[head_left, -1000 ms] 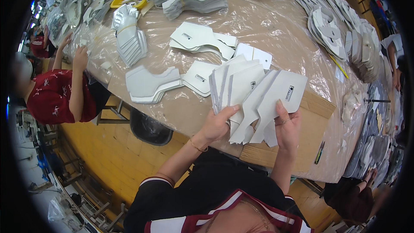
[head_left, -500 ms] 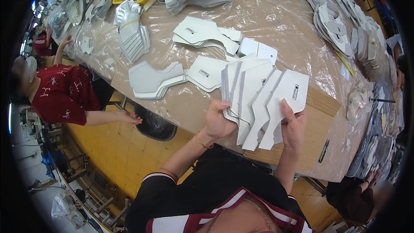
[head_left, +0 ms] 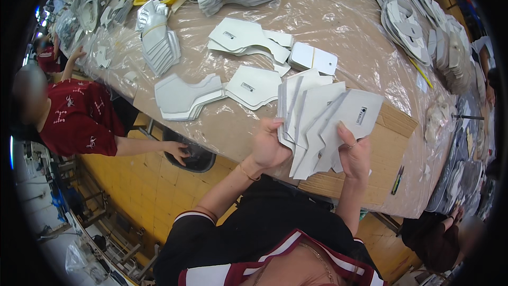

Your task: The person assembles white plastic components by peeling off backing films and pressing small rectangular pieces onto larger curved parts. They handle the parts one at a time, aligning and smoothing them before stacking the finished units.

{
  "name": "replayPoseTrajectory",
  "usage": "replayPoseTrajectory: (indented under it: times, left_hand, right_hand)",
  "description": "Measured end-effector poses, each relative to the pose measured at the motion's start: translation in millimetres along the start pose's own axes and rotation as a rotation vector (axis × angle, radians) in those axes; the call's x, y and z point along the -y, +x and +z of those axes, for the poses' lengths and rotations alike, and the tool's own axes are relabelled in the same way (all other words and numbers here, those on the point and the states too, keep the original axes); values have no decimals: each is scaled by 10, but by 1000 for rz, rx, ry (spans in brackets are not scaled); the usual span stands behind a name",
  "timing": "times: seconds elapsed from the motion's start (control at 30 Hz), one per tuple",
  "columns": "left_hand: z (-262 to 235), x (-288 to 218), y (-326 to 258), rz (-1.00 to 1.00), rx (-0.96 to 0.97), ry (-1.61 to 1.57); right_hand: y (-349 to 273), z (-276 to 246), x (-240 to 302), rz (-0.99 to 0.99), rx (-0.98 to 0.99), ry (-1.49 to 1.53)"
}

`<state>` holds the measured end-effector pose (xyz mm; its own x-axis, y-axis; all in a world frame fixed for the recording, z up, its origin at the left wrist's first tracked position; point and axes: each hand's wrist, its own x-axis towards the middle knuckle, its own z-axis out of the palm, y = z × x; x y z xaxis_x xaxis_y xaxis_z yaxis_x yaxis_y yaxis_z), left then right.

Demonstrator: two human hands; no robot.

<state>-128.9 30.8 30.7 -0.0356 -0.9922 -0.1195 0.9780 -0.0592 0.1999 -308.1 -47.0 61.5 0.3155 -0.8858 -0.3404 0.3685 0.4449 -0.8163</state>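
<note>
A fanned stack of white cut shoe-upper-like pieces [head_left: 312, 119] with grey edges is held between my hands over the table's near edge. My left hand [head_left: 269, 145] grips its left side, thumb on top. On the right, my right hand [head_left: 353, 151] pinches the front piece, which carries a small dark print. Close beyond lie a stack of white pieces [head_left: 254, 86], a banded stack of rounded white pieces [head_left: 313, 58], and curved white pieces [head_left: 248, 38]. To the left is another stack of curved pieces [head_left: 188, 98].
Under my hands lies a cardboard sheet [head_left: 389, 153] with a dark pen-like tool [head_left: 397, 180] on it. Plastic film covers the table [head_left: 349, 21]. Piles of cut pieces [head_left: 407, 29] line the far right. A person in a red shirt [head_left: 79, 111] is at left, beside a black bin [head_left: 198, 156].
The fanned stack has closed up somewhat and tilted in my hands. At left, the co-worker's hand has moved right over the black bin, fingers spreading.
</note>
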Motion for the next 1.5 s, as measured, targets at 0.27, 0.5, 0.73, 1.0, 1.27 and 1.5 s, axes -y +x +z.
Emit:
replayPoseTrajectory:
  times: [0.27, 0.5, 0.73, 1.0, 1.27, 1.5]
  left_hand:
    - [57, 101, 27, 222, -352, 624]
    - [9, 30, -9, 256, -277, 600]
    - [145, 24, 43, 96, -382, 780]
    - [260, -45, 12, 36, -268, 234]
    - [281, -101, 8, -42, -139, 325]
    - [318, -27, -12, -25, -288, 224]
  right_hand:
    - [36, 36, -103, -14, -66, 43]
    - [85, -79, -129, 76, -86, 207]
    - [65, -98, -190, 153, 8, 142]
    - [115, -198, -298, 119, 7, 250]
    - [98, -291, -333, 137, 70, 210]
    - [105, -381, -515, 370, 295, 913]
